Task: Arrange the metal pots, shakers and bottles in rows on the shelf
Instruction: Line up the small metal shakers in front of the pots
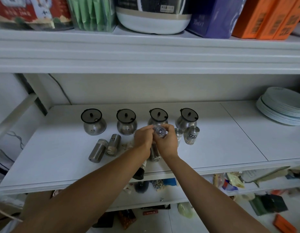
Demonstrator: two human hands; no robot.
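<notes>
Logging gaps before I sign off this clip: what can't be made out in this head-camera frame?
All head view:
- Held shaker: body hidden inside left hand and right hand; only its clear top shows.
- Dark bottle: mostly under the left forearm.
- Third metal pot: lower half behind the hands.
- Upright shaker label: too small to read.
- Plate stack: cut by the right edge.

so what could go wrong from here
The dark bottle lies at the front edge of the shelf under the left forearm; pulling back could knock it off. The tipped shaker on the left could roll if bumped. Upright shakers stand just beside the right hand, which grips a clear-capped shaker; it might topple them.
</notes>
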